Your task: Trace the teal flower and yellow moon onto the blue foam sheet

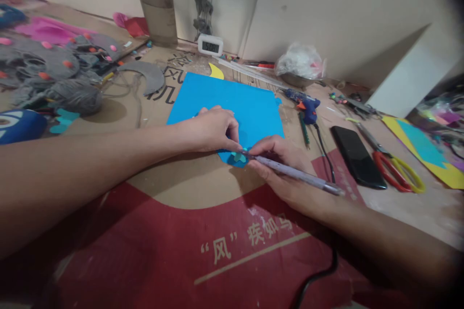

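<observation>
My right hand (282, 159) grips a pen (293, 171) with a pale purple barrel, its tip pointing left at a small teal cutout (238, 157). The cutout lies on the near corner of a bright blue sheet (250, 101). My left hand (217, 130) rests on the sheet with curled fingers; its thumb and forefinger come together at the cutout's upper edge and hold it down. The pen tip is close beside that thumb; whether it touches the cutout is hard to see.
Right of the sheet lie a blue glue gun (308, 106) with a black cord, a green pencil (303, 129), a black phone (357, 157) and scissors (395, 166). A white digital clock (210, 46) stands behind. Grey felt pieces and yarn (78, 96) crowd the left.
</observation>
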